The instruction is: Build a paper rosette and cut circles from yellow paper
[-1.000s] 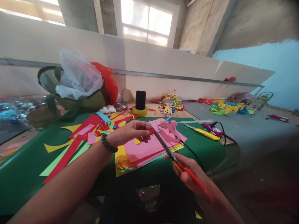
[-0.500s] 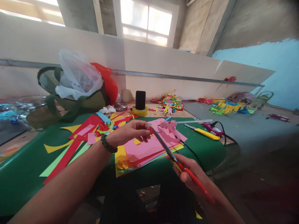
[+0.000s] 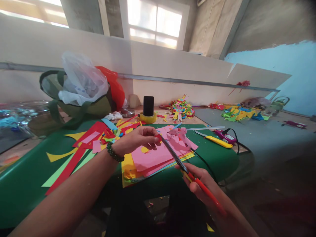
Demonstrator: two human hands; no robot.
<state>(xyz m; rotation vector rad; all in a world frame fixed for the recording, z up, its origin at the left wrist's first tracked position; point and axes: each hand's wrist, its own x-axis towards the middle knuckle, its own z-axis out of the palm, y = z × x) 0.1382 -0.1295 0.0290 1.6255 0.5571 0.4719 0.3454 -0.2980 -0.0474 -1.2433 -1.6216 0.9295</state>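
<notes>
My left hand [image 3: 137,140] pinches a small red paper piece [image 3: 159,138] above a stack of pink and yellow paper sheets [image 3: 158,156] on the green table [image 3: 24,184]. A dark bead bracelet sits on that wrist. My right hand [image 3: 199,184] grips red-handled scissors [image 3: 187,171]. Their blades point up and left, with the tips meeting the red piece at my left fingertips. A pink paper flower [image 3: 179,132] lies on the far side of the pink sheets.
Red, yellow and green paper scraps [image 3: 81,144] litter the table's left. A yellow utility knife [image 3: 214,140], a ruler [image 3: 204,128], a purple glue gun [image 3: 224,136] with cord lie right. Behind stand a tape roll [image 3: 148,118] with a black cylinder, plastic bags [image 3: 81,82], and a colourful paper pile [image 3: 180,110].
Almost nothing differs; the scissors and my right hand have shifted very slightly at the red piece, and my left hand keeps its pinch.
</notes>
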